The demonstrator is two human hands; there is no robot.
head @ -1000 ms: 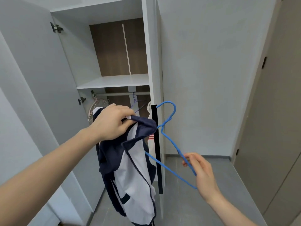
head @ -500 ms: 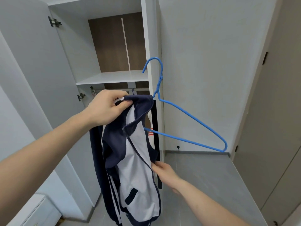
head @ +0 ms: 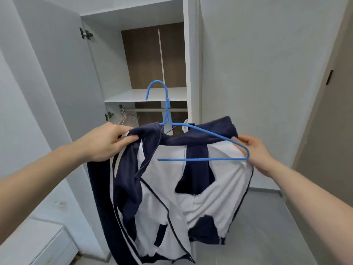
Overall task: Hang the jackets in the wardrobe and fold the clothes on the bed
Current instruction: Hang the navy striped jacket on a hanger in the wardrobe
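jacket (head: pixel 191 180) before wardrobe (head: pixel 191 54), hanger (head: pixel 202 159) inside jacket, drawer unit (head: pixel 38 243) lower left

One jacket (head: pixel 172 188), one blue hanger (head: pixel 202 159), two hands: left hand (head: pixel 107 142), right hand (head: pixel 256 152).

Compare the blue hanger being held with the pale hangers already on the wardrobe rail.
The blue hanger is off the rail, its hook free in the air; the pale hangers hang from the rail. The blue hanger has one end tucked into the navy and white jacket, with the right hand at its other end; the pale hangers look bare. Both look like thin wire.
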